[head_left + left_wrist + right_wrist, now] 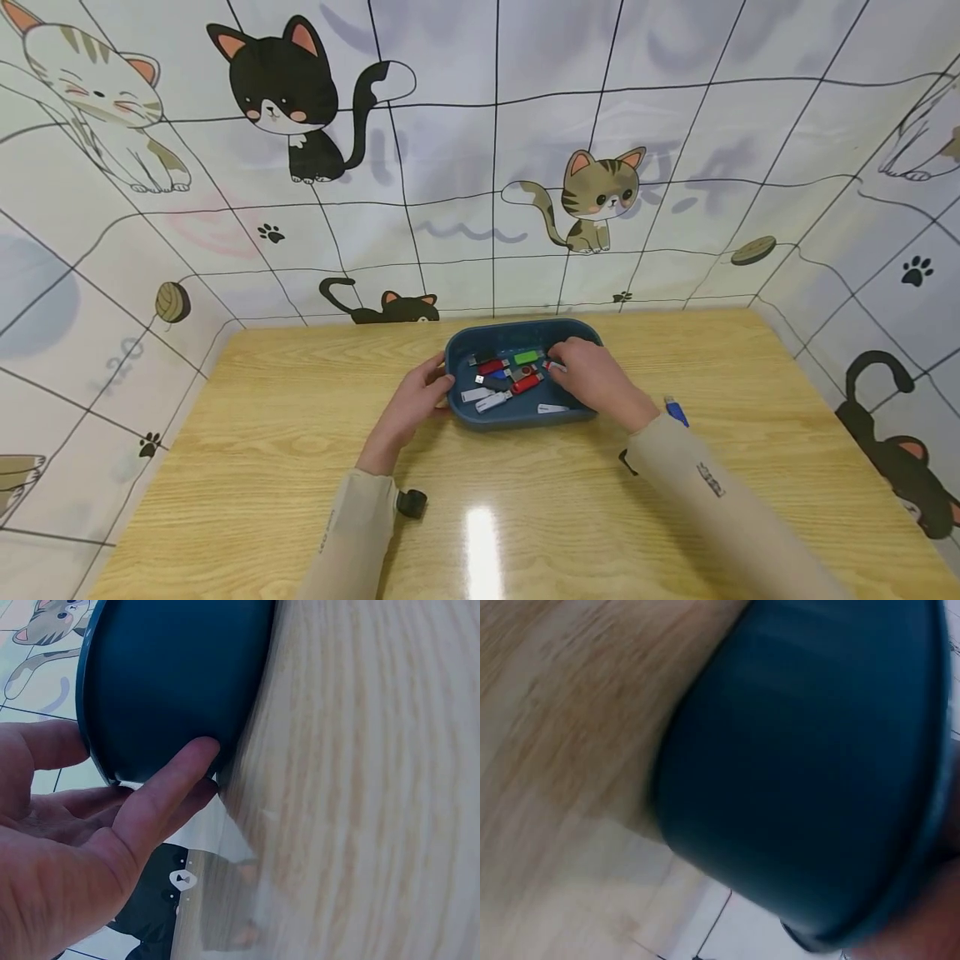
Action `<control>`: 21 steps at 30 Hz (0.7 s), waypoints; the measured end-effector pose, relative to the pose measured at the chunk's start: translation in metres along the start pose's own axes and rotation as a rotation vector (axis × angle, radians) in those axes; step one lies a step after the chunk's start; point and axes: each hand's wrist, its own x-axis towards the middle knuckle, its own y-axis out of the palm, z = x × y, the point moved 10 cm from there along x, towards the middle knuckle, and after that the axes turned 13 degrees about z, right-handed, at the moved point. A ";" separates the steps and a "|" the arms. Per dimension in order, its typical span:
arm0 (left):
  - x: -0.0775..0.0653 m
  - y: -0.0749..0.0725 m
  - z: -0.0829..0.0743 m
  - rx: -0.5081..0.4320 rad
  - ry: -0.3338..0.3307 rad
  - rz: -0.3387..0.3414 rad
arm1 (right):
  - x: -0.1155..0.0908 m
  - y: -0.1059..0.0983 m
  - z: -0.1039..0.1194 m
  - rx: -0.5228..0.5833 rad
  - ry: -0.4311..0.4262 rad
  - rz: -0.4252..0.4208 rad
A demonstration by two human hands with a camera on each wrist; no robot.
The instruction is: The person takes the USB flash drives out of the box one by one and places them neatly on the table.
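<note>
A dark blue plastic bin (525, 421) stands on the table with several USB sticks lying in it. My left hand (415, 400) grips the bin's left end; in the left wrist view its thumb (176, 780) lies against the outer wall (180, 682). Over the right rim reaches my right hand (600, 379), its fingertips inside the bin pinching a white USB stick (555, 367), partly hidden by the fingers. Near it lie a green USB stick (527, 357), a red one (527, 383) and white ones, one of them (492, 402) at the front left.
A blue USB stick (677, 411) lies on the wooden table (300, 433) to the right of the bin. A small black object (627, 461) shows beside the right sleeve (720, 492). Behind the table hangs a white wall covering (450, 167) with cartoon cats.
</note>
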 end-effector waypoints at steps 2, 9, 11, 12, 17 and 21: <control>0.000 0.001 -0.001 -0.006 0.005 0.019 | 0.005 0.004 0.001 -0.024 0.011 0.004; -0.008 0.008 -0.018 0.004 -0.002 0.054 | 0.014 0.009 0.001 -0.089 0.033 -0.025; -0.011 0.010 -0.024 0.008 -0.003 0.054 | 0.015 0.009 0.001 -0.095 0.036 -0.037; -0.013 0.011 -0.026 0.011 -0.003 0.052 | 0.015 0.010 0.001 -0.099 0.040 -0.044; -0.016 0.013 -0.029 0.013 -0.004 0.047 | 0.017 0.012 0.000 -0.103 0.051 -0.059; -0.015 0.012 -0.028 0.010 0.003 0.052 | 0.019 0.013 -0.001 -0.097 0.056 -0.040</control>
